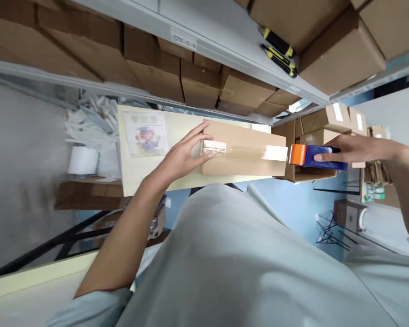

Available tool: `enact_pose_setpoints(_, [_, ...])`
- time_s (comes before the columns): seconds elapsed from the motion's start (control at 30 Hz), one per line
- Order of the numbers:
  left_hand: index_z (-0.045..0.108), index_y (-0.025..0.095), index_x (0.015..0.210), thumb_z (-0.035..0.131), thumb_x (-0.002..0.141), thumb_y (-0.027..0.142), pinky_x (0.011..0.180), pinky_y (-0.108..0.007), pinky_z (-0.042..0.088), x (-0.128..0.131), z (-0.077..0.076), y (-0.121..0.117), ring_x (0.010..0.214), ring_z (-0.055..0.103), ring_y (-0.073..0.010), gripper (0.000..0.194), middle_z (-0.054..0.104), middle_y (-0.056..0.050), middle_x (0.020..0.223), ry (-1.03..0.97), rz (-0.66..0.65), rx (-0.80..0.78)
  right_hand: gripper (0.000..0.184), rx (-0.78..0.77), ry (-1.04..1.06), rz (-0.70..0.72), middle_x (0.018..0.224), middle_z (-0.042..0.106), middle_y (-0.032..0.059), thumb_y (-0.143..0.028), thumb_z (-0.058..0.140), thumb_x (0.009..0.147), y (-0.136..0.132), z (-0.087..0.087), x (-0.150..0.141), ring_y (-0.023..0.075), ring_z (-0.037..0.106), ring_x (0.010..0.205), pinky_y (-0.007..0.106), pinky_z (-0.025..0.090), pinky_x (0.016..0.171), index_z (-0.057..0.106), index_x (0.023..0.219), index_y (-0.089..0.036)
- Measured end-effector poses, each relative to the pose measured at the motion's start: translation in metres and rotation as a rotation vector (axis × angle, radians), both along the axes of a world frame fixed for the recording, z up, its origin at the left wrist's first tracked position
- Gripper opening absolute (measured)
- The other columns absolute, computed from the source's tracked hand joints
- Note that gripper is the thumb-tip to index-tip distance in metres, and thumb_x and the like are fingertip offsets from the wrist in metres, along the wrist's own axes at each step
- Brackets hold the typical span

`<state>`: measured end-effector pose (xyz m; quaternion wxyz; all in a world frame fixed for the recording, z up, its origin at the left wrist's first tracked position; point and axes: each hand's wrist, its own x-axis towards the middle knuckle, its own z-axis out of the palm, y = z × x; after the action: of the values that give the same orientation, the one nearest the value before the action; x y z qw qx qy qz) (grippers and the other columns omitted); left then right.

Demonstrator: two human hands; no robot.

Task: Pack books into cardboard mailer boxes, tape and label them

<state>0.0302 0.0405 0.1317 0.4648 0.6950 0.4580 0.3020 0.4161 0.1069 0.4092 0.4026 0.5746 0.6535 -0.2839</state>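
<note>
A long cardboard box point(238, 156) lies on the pale yellow tabletop point(139, 175) in front of me, with shiny clear tape along its top seam. My left hand point(186, 154) grips its left end, thumb and fingers spread over the edge. Off the box's right end, my right hand point(347, 152) is wrapped around a tape dispenser point(308, 156), blue with an orange front and a toothed edge. That toothed edge points at the box, close to its right end. Whether a strip of tape joins the two I cannot tell.
Above the table, shelves hold several cardboard boxes point(201, 81). Two yellow-black utility knives point(279, 59) lie on the upper shelf point(238, 41). A printed sheet point(146, 134) is on the tabletop's left. An open carton point(315, 175) stands beneath the tape dispenser; white packing material point(92, 118) is heaped at left.
</note>
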Motion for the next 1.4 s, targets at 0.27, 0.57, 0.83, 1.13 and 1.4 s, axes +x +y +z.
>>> enact_pose_setpoints(0.27, [0.066,0.030,0.138,0.067,0.095,0.074,0.129,-0.053,0.044,0.018,0.009,0.000,0.163,0.040,-0.0341,0.062,0.037,-0.008,0.178,0.213,0.018,-0.043,0.077,-0.232,0.138,-0.256,0.063,0.062,0.0006,-0.094,0.054,0.088,-0.019,-0.052,0.119,0.0114,0.053,0.055,0.029,0.036,0.056,0.067,0.079,-0.018])
enact_pose_setpoints(0.57, [0.073,0.027,0.132,0.083,0.074,0.083,0.124,-0.062,0.049,0.029,0.005,-0.003,0.151,0.056,-0.0393,0.081,0.049,-0.005,0.170,0.262,0.195,-0.135,0.062,-0.214,0.289,-0.262,0.061,0.064,-0.0011,-0.071,0.060,0.102,-0.042,-0.113,0.180,0.0098,0.053,0.052,0.028,0.035,0.056,0.067,0.071,-0.017])
enact_pose_setpoints(0.83, [0.078,0.025,0.131,0.088,0.066,0.081,0.122,-0.060,0.052,0.043,0.008,-0.008,0.131,0.073,-0.0363,0.086,0.070,-0.007,0.150,0.386,0.344,-0.138,0.059,-0.226,0.338,-0.143,0.062,0.066,0.0017,-0.070,0.055,0.103,-0.027,-0.165,0.181,0.0157,0.059,0.055,0.030,0.040,0.060,0.069,0.076,-0.020])
enact_pose_setpoints(1.13, [0.076,0.040,0.136,0.070,0.064,0.101,0.131,-0.070,0.032,0.050,0.051,0.014,0.159,0.044,-0.0432,0.095,0.042,0.000,0.174,0.735,0.115,0.030,0.069,-0.235,0.394,-0.136,0.063,0.062,0.0042,-0.086,0.052,0.095,-0.022,-0.182,0.188,0.0205,0.061,0.059,0.033,0.039,0.059,0.068,0.078,-0.021])
enact_pose_setpoints(1.4, [0.035,0.025,0.173,0.049,0.093,0.090,0.137,-0.064,-0.004,0.266,0.019,0.001,0.171,0.002,-0.0393,0.105,0.018,-0.012,0.183,0.610,-0.213,0.169,0.069,-0.228,0.392,-0.117,0.062,0.060,0.0049,-0.084,0.048,0.097,-0.022,-0.178,0.193,0.0214,0.059,0.061,0.035,0.036,0.060,0.065,0.073,-0.022])
